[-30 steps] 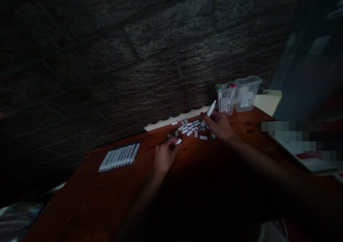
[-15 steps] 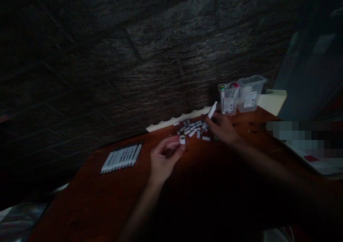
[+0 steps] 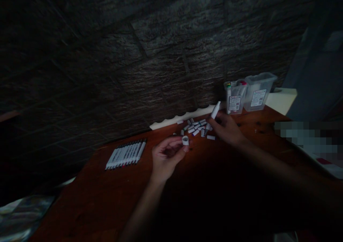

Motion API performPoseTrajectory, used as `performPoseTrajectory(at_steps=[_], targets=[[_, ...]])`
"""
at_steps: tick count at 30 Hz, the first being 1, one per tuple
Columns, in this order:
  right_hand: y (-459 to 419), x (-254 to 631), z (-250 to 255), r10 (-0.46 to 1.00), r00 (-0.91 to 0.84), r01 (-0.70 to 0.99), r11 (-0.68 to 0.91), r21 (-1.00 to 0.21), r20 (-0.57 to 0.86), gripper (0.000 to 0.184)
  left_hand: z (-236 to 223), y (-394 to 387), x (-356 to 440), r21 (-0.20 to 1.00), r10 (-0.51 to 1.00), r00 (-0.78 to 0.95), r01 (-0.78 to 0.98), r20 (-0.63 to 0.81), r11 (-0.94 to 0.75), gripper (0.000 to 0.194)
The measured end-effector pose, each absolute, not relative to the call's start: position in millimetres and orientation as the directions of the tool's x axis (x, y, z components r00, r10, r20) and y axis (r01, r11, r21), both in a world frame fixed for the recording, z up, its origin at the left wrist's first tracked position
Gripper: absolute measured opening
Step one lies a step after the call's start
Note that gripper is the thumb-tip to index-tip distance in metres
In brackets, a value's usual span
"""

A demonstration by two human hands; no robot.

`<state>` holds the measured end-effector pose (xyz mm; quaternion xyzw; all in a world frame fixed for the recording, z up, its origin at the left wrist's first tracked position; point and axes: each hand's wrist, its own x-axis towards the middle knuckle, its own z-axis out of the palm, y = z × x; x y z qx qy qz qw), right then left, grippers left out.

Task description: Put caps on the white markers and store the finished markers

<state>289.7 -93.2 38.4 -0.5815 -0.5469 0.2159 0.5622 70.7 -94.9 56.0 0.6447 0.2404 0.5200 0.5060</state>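
Observation:
Between the thumb and fingers of my left hand point(image 3: 166, 158) is a white marker cap point(image 3: 185, 141), its round opening facing up toward me. My right hand point(image 3: 227, 129) grips a white marker point(image 3: 215, 110), tilted with one end pointing up and to the right. Under and beside that marker lies a loose pile of marker caps point(image 3: 196, 127), mostly white with some coloured ends. To the left of my hands, several white markers point(image 3: 126, 154) lie side by side in a neat row on the brown wooden table point(image 3: 107, 199).
Two clear plastic bins point(image 3: 235, 98) stand at the back right; the left one holds a few markers. A pale wavy-edged strip point(image 3: 184, 117) runs along the dark stone wall point(image 3: 150, 67). A cream-coloured block point(image 3: 281, 101) sits behind the bins.
The whole scene has shifted a little to the right in view as the head turned. Both hands keep their hold on the cap and the marker.

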Motion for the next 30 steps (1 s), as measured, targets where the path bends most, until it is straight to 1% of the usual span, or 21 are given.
performPoseTrajectory(at_steps=[3, 6, 10, 13, 19, 20, 22, 25, 26, 28, 29, 30], targets=[[-91, 292, 36, 0.863, 0.326, 0.386, 0.25, -0.888, 0.385, 0.04, 53, -92, 69, 0.908, 0.846, 0.329, -0.163, 0.419, -0.386, 0.025], [-90, 294, 36, 0.83, 0.378, 0.344, 0.284, -0.895, 0.409, 0.044, 50, -85, 65, 0.912, 0.865, 0.291, -0.14, 0.409, -0.385, 0.028], [-90, 299, 40, 0.828, 0.425, 0.337, 0.231, -0.913, 0.366, 0.049, 49, -75, 60, 0.904, 0.885, 0.196, -0.169, 0.422, -0.393, 0.027], [-91, 305, 44, 0.843, 0.412, 0.404, 0.171, -0.899, 0.345, 0.05, 50, -69, 58, 0.89, 0.888, 0.124, -0.18, 0.442, -0.418, 0.026], [-95, 316, 50, 0.864, 0.313, 0.598, 0.143, -0.789, 0.394, 0.05, 44, -60, 55, 0.888, 0.89, 0.03, -0.092, 0.454, -0.45, 0.028], [-95, 315, 51, 0.869, 0.286, 0.61, 0.159, -0.776, 0.403, 0.049, 43, -59, 54, 0.889, 0.89, 0.025, -0.078, 0.455, -0.452, 0.028], [-96, 312, 50, 0.87, 0.195, 0.598, 0.261, -0.758, 0.454, 0.043, 42, -57, 54, 0.889, 0.89, 0.016, -0.052, 0.455, -0.454, 0.029], [-96, 296, 42, 0.822, -0.041, 0.552, 0.492, -0.673, 0.567, 0.023, 41, -56, 54, 0.889, 0.889, 0.017, -0.03, 0.457, -0.457, 0.029], [-96, 289, 38, 0.799, -0.138, 0.554, 0.552, -0.623, 0.585, 0.022, 40, -56, 54, 0.889, 0.889, 0.027, -0.031, 0.457, -0.456, 0.029], [-95, 275, 26, 0.747, -0.347, 0.57, 0.648, -0.506, 0.567, 0.034, 40, -57, 54, 0.887, 0.886, 0.055, -0.034, 0.461, -0.46, 0.028], [-94, 270, 21, 0.735, -0.43, 0.57, 0.671, -0.474, 0.525, 0.039, 40, -57, 55, 0.884, 0.882, 0.068, -0.033, 0.467, -0.465, 0.027], [-94, 265, 16, 0.732, -0.482, 0.581, 0.678, -0.45, 0.48, 0.04, 40, -58, 55, 0.882, 0.878, 0.079, -0.03, 0.472, -0.471, 0.027]])
